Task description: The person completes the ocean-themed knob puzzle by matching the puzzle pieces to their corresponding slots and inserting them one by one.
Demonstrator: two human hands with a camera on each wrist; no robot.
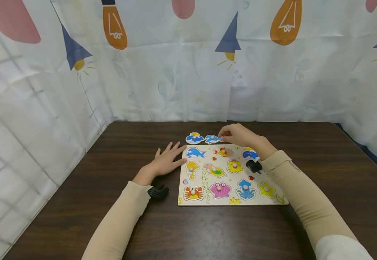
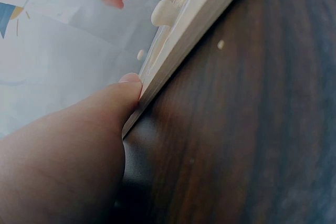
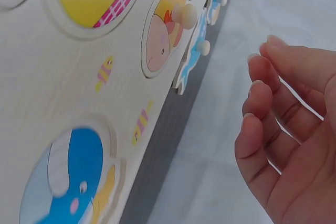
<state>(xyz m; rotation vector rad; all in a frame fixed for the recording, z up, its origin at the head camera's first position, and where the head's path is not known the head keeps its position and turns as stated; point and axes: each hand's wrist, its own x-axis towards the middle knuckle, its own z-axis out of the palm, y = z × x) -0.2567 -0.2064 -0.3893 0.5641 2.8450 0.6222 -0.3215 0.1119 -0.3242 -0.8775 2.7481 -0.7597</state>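
Observation:
A wooden peg puzzle board (image 1: pixel 233 186) with sea animals lies on the table. My left hand (image 1: pixel 167 162) is spread flat by its left edge, fingertips and thumb at the rim. In the left wrist view the thumb (image 2: pixel 118 98) presses the board's side. Beyond the far edge lie a blue whale piece (image 1: pixel 194 138) and a blue dolphin piece (image 1: pixel 211 139). Over the dolphin piece's right end hovers my right hand (image 1: pixel 240 136). Its fingers are loosely bent and hold nothing; the right wrist view shows them apart from the dolphin piece's knob (image 3: pixel 203 48).
Knobbed pieces sit in the board, among them a crab (image 1: pixel 193 193), a pink shell (image 1: pixel 220 190), a squid (image 1: pixel 245 190) and a starfish (image 1: pixel 266 189). Top-corner recesses show a dolphin picture (image 1: pixel 195 152) and a whale picture (image 1: pixel 249 154). A printed curtain (image 1: pixel 188 94) hangs behind the dark table (image 1: pixel 224 231).

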